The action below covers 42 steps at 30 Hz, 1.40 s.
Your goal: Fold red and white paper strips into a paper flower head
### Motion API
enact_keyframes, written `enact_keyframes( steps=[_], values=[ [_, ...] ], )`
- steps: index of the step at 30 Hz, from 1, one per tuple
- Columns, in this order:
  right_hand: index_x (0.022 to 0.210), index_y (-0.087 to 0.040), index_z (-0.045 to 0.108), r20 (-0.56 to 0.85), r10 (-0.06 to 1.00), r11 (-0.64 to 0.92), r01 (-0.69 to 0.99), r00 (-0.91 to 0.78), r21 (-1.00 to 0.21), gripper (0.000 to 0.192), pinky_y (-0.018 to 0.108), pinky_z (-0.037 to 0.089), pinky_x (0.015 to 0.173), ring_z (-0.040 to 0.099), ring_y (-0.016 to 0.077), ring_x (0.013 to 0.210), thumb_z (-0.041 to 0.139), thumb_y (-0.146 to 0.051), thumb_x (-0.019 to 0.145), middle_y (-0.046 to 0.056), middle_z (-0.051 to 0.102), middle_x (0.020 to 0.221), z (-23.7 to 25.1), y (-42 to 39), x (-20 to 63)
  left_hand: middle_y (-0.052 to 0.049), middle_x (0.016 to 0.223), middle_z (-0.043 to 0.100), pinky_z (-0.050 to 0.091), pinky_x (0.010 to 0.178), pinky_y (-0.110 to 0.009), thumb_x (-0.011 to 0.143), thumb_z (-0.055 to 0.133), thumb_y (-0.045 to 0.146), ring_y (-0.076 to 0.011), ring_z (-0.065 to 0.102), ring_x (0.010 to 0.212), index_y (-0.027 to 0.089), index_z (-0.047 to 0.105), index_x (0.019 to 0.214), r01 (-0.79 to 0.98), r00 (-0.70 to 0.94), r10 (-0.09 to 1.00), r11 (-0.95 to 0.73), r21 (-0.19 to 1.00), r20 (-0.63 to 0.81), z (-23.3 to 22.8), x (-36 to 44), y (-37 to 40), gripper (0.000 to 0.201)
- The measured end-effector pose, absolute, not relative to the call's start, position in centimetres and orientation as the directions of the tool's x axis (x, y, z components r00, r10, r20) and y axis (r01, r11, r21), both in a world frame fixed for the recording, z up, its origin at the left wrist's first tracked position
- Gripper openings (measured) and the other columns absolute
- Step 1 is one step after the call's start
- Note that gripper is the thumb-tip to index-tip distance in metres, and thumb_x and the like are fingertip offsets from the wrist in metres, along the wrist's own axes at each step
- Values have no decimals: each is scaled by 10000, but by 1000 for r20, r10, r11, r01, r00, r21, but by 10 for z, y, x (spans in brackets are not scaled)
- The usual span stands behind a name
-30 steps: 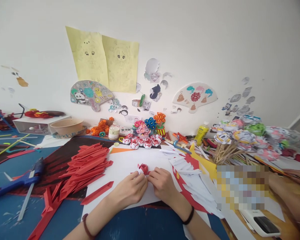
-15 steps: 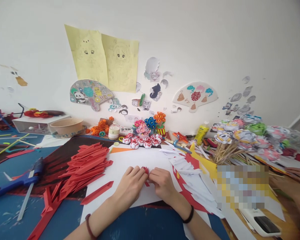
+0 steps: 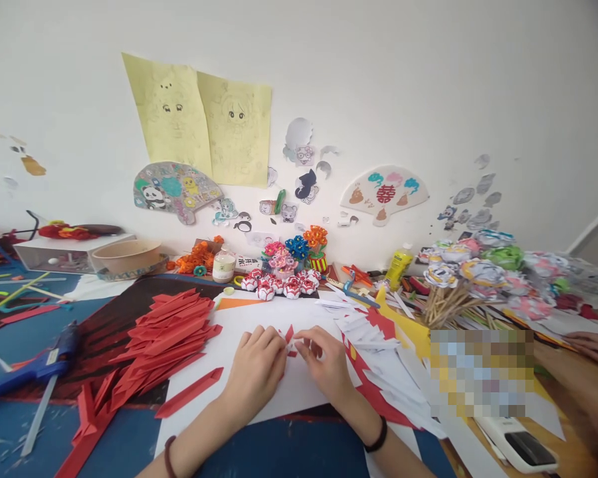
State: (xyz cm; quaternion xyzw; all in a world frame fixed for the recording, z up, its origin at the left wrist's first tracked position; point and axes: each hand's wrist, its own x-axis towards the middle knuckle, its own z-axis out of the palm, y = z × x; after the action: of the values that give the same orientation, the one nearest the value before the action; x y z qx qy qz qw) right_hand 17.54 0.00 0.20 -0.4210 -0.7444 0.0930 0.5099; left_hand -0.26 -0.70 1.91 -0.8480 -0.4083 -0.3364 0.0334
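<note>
My left hand [image 3: 260,362] is closed on a small red and white folded paper piece [image 3: 290,334] above the white sheet [image 3: 209,405]. A red point of the piece sticks up between my hands, and fingers hide part of it. From the other side my right hand [image 3: 323,364] meets the piece with thumb and forefinger pinched together. Left of my hands lies a heap of folded red paper strips [image 3: 164,338], with a single red strip [image 3: 190,393] apart on the sheet. Folded white strips [image 3: 379,358] lie to the right.
Behind my hands are red and white paper flowers [image 3: 279,285]. A blue glue gun [image 3: 54,362] lies at left. On the right are bunched paper flowers on sticks [image 3: 448,299], a white device [image 3: 518,445] and another person's hand [image 3: 593,345].
My right fingers have loosened and shifted a little on the piece, and its red point and white part now show more. The view has moved slightly.
</note>
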Motion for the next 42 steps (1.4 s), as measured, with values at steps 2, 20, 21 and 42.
enact_keyframes(
  steps=[2, 20, 21, 42],
  values=[
    [876, -197, 642, 677, 725, 611, 574, -129, -545, 164, 250, 416, 546, 510, 125, 545, 569, -337, 920, -1, 597, 693, 5, -2, 175, -36, 824, 582, 329, 661, -334, 964, 423, 216, -191, 474, 766, 194, 577, 832, 709, 368, 697, -639, 299, 616, 18, -4, -4, 204],
    [744, -180, 552, 677, 569, 745, 642, -467, -183, 279, 253, 376, 551, 517, 137, 582, 417, -191, 989, 11, 550, 666, -8, -1, 171, -19, 840, 612, 306, 666, -345, 918, 527, 250, -197, 484, 796, 208, 597, 781, 668, 342, 729, -632, 393, 592, 25, -8, -5, 159],
    [746, -181, 549, 675, 573, 748, 634, -465, -199, 272, 252, 375, 551, 512, 135, 583, 420, -189, 986, 10, 545, 669, -8, -1, 171, -17, 832, 609, 310, 669, -345, 919, 525, 243, -196, 484, 796, 207, 594, 773, 664, 333, 738, -625, 410, 586, 25, -9, -4, 165],
    [728, -182, 550, 664, 681, 702, 533, -308, -472, 192, 221, 353, 532, 414, 102, 540, 477, -166, 905, -26, 458, 640, 0, -3, 165, -10, 785, 606, 374, 777, -338, 873, 593, 331, -194, 514, 811, 193, 600, 693, 559, 265, 865, -497, 664, 425, 35, -25, 16, 227]
  ],
)
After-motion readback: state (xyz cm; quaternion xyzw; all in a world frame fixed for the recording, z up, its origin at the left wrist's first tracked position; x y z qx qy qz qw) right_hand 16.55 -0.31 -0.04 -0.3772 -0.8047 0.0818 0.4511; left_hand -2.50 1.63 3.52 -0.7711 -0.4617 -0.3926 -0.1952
